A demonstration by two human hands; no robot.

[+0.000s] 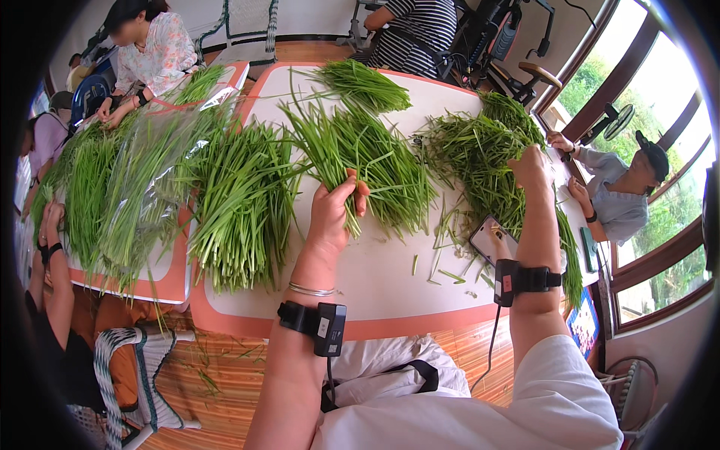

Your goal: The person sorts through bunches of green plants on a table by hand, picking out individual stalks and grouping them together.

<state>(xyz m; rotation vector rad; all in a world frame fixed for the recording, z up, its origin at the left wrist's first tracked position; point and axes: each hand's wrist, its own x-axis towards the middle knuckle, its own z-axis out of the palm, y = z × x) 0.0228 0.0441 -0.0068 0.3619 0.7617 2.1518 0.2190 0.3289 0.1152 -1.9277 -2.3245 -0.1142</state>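
Note:
My left hand (340,205) grips a small bunch of long green leaves, perhaps garlic chives (316,140), by its lower end, above the table's middle. A loose pile of the same greens (385,169) lies just behind and right of it. To the left rests a thick bundle (242,208), its pale cut ends towards me. My right hand (530,166) reaches to the far right, over a tangled heap of greens (478,146); its fingers are partly hidden, so what they hold cannot be told. Another bundle (365,84) lies at the table's far edge.
A smartphone (494,241) lies near my right forearm, by scattered leaf scraps (450,275). Clear plastic (163,163) covers greens on the left table. People sit or stand at the left, beyond the table and at the right. A woven chair (146,382) stands at lower left.

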